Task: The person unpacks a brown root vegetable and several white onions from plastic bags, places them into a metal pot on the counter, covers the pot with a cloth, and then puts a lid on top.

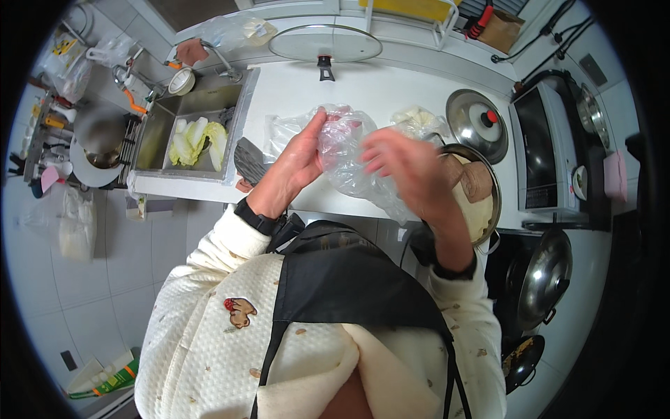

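Note:
Above the white countertop, a clear plastic bag hangs crumpled in my left hand. The left thumb lies on its near side, and the fingers show pinkish through the film. My right hand, blurred by motion, is at the bag's right side; whether it grips the film cannot be told. Partly behind my right forearm stands a metal pot lined with pale cloth, with brown rolled buns on top. Behind the right hand lies another clear bag with something pale inside.
A domed pot lid lies at the counter's right, beside a microwave. A glass lid leans at the back. Cabbage leaves lie in the steel sink. A dark grey cloth hangs over the counter's front edge.

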A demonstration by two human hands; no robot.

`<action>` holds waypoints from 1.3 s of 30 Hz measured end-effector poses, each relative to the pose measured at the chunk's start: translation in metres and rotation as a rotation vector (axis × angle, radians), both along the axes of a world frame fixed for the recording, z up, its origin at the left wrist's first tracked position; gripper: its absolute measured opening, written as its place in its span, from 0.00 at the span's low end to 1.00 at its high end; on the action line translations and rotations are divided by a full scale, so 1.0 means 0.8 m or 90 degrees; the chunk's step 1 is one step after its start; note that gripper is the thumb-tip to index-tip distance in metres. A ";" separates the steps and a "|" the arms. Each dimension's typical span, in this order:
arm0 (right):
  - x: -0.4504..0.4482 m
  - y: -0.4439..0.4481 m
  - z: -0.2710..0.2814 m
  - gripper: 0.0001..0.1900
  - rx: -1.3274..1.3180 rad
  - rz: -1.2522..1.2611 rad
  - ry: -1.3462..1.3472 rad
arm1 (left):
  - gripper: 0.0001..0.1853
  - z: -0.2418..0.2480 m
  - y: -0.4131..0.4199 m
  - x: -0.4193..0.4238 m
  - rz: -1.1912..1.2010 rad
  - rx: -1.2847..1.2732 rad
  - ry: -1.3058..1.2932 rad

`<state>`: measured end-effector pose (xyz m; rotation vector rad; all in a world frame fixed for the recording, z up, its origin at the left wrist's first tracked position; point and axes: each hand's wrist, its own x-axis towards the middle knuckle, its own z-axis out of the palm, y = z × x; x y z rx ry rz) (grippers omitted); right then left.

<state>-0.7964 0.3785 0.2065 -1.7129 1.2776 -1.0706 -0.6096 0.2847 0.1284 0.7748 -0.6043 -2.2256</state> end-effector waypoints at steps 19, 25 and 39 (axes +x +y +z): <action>0.037 0.022 -0.126 0.16 -0.010 0.120 0.508 | 0.49 0.004 0.037 0.099 -0.195 -0.161 -0.030; 0.047 0.003 -0.183 0.05 0.135 0.326 0.333 | 0.55 0.000 0.048 0.109 -0.210 -0.279 -0.112; 0.131 -0.074 -0.351 0.16 0.159 0.181 0.521 | 0.52 -0.028 0.068 0.114 -0.288 -0.316 -0.222</action>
